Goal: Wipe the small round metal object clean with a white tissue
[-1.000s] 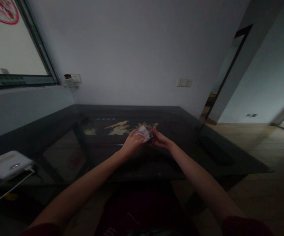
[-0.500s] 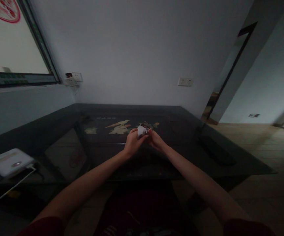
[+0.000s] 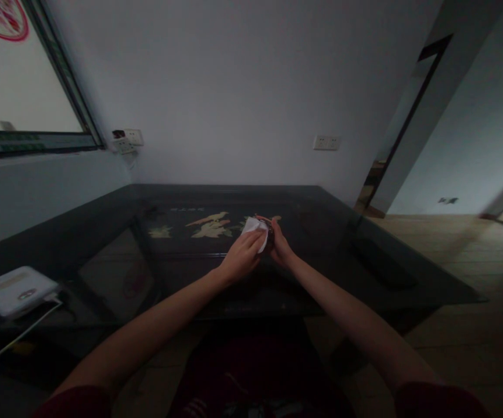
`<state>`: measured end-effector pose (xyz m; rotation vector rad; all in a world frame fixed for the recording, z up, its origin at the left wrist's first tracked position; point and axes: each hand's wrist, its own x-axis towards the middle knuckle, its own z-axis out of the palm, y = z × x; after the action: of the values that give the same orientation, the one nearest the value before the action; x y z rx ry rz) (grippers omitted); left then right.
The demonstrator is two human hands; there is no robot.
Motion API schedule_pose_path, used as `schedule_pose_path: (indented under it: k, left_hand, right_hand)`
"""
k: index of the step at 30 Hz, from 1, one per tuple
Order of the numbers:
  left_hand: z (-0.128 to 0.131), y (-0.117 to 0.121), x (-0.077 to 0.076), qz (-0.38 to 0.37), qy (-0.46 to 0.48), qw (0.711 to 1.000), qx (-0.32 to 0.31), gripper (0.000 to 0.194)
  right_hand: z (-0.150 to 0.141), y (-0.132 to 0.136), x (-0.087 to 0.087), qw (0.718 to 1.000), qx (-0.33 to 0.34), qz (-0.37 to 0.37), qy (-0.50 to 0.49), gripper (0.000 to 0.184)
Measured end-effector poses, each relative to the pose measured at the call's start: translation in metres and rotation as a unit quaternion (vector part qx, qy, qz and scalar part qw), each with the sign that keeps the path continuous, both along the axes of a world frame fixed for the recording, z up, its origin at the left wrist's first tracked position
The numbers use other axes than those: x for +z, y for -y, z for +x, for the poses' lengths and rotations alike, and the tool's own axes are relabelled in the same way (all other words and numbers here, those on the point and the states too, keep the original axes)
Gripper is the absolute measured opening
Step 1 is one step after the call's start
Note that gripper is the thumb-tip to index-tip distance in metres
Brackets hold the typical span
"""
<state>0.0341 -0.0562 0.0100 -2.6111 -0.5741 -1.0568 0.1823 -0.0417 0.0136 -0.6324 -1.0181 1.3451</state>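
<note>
Left hand pinches white tissue against small dark object gripped by right hand; wiping, seemingly. Next move calls for steady hold.

This looks like a room in a home, though whether living or dining room is hard to tell: a glossy black table bearing a bird-and-flower picture stands against a plain pale wall with household wall sockets, a round red decoration marks the window, and wood-look flooring stretches off to the right
</note>
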Motion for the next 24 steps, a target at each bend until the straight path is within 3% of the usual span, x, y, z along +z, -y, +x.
schedule_pose_path:
  k: [5,12,19,24]
  left_hand:
    - [-0.002,0.001,0.001,-0.016,0.008,1.0,-0.007,0.055]
    - [-0.008,-0.005,0.003,-0.036,-0.022,0.997,-0.066,0.048]
    - [-0.011,-0.004,0.007,-0.031,-0.06,0.996,-0.05,0.04]
    - [-0.005,-0.003,0.002,-0.022,-0.025,0.999,-0.025,0.039]
  right_hand:
    - [0.003,-0.003,-0.003,0.999,0.028,-0.032,-0.018,0.047]
    - [0.009,-0.002,-0.002,0.996,0.081,-0.035,0.011,0.049]
    - [0.01,-0.002,-0.001,0.994,0.093,-0.036,0.033,0.048]
    - [0.011,-0.001,0.001,0.994,0.098,-0.045,-0.016,0.045]
